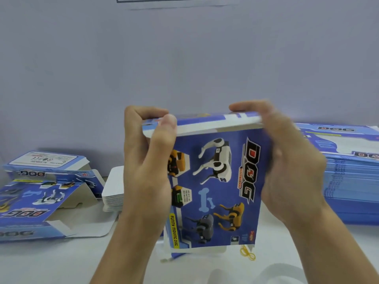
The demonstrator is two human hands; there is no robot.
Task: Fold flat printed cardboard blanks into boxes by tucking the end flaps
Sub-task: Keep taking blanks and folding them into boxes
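Observation:
A blue printed box (217,181) with toy dogs and the word DOG stands on end on the white table, its printed face towards me. My left hand (147,158) grips its upper left corner, thumb on the front of the top flap (203,123) and fingers curled over the top. My right hand (287,167) holds the right side, fingers curled over the top right edge of that flap. The flap lies bent over the top end. The box's bottom flaps hang open near the table.
A tall stack of flat blue blanks (352,177) lies at the right. At the left sit folded and half-folded boxes (43,193). A stack of white cards (114,189) stands behind my left wrist. A yellow rubber band (248,253) lies by the box's base.

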